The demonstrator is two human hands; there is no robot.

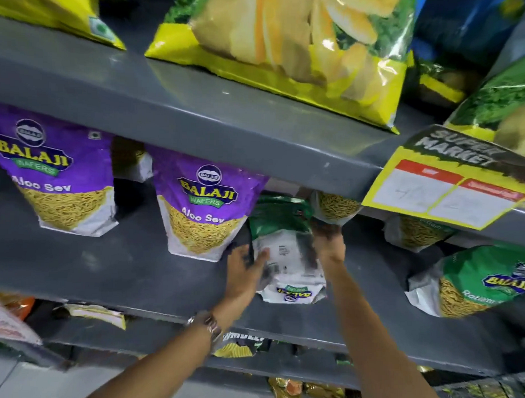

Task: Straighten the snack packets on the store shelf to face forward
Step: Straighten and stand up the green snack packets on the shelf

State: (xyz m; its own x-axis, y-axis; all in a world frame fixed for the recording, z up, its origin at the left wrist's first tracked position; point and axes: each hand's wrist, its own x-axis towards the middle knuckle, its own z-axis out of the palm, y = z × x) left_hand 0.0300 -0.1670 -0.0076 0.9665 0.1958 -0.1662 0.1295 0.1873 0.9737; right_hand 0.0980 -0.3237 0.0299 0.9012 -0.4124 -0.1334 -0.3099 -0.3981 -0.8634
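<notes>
A green and white snack packet (286,247) stands on the grey middle shelf (128,262) with its printed back side toward me. My left hand (244,269) grips its lower left edge, a watch on the wrist. My right hand (328,242) holds its upper right side. Two purple Aloo Sev packets (201,208) (59,174) stand to the left, fronts facing out. A green Ratlami packet (475,280) sits to the right, tilted.
The upper shelf (199,107) carries large yellow chip bags (290,45). A yellow price card (446,187) hangs from its edge at right. More sev packets (335,207) stand behind. Lower shelves hold assorted packets (96,313).
</notes>
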